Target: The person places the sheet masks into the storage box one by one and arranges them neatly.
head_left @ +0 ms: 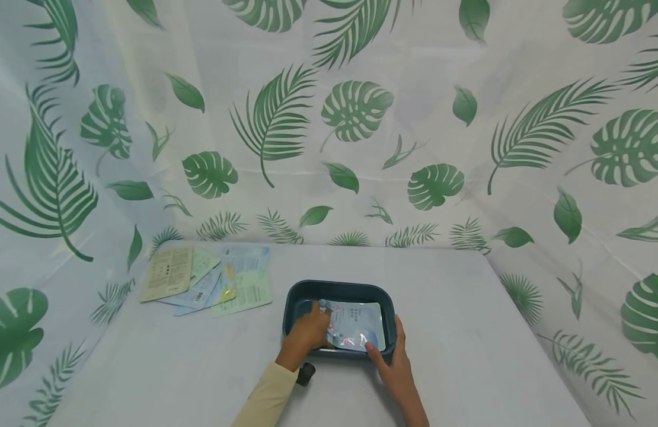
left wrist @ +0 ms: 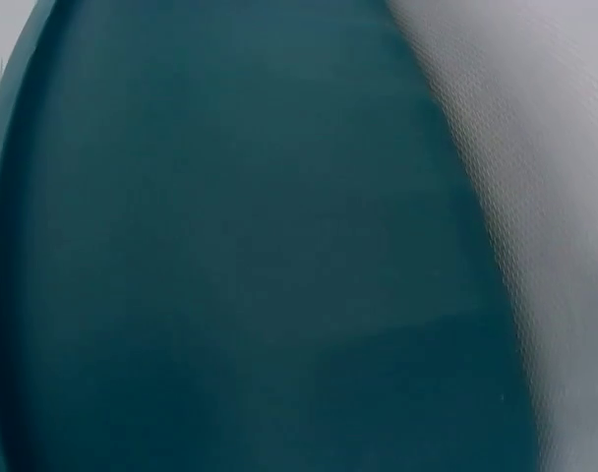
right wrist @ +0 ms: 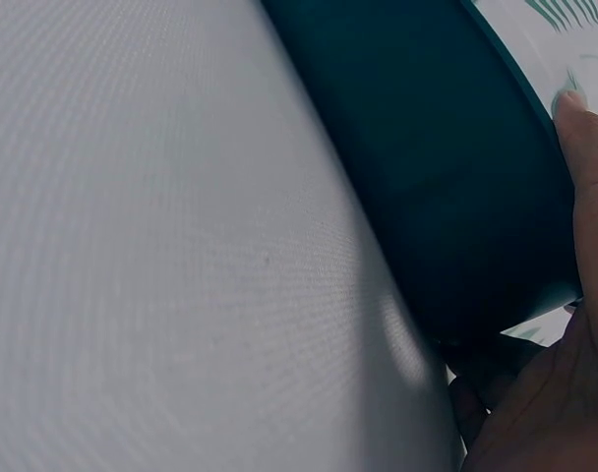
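Observation:
A dark teal plastic basin (head_left: pixel 337 290) stands on the white table, with a light-blue face mask packet (head_left: pixel 358 326) lying in it, printed with pink flowers. My left hand (head_left: pixel 307 332) reaches over the near left rim and pinches the packet's left edge; its fingertips are partly hidden. At the right end, my right hand (head_left: pixel 395 362) grips the basin, thumb over the near rim by the packet's corner and fingers along the outer wall. The right wrist view shows that hand's thumb (right wrist: pixel 589 147) at the rim and other fingers low by the base. Only the basin's outer wall (left wrist: pixel 260 216) fills the left wrist view.
To the left at the back lies an overlapping spread of several flat packets: a beige one (head_left: pixel 169 273), a green one (head_left: pixel 249 290) and blue ones. A black wrist device (head_left: pixel 306 373) sits by my left cuff. Leaf-printed sheeting (head_left: pixel 297 196) encloses the table (head_left: pixel 457 332).

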